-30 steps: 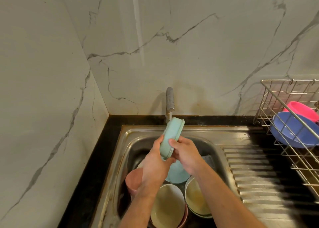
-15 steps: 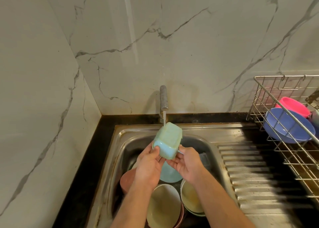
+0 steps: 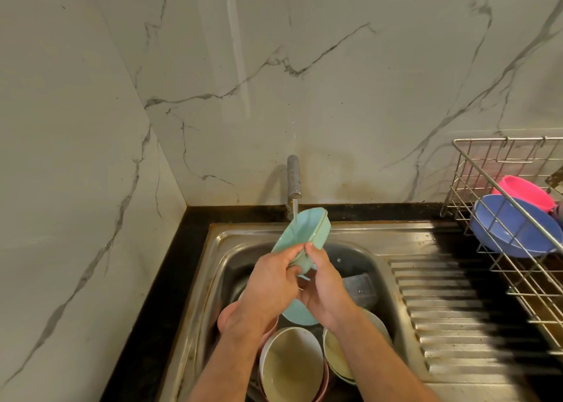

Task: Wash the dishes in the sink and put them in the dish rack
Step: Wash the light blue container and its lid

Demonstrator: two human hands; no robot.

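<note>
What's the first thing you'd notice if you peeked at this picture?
Two hands, the left hand and right hand, hold a mint-green bowl under the running tap, above a sink full of dishes. At the right, a blue bowl and pink bowl sit in the wire dish rack.

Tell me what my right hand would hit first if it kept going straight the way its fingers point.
The right hand points up and away, so probably the faucet, then the marble wall; depth is unclear. It grips the mint dish.
</note>
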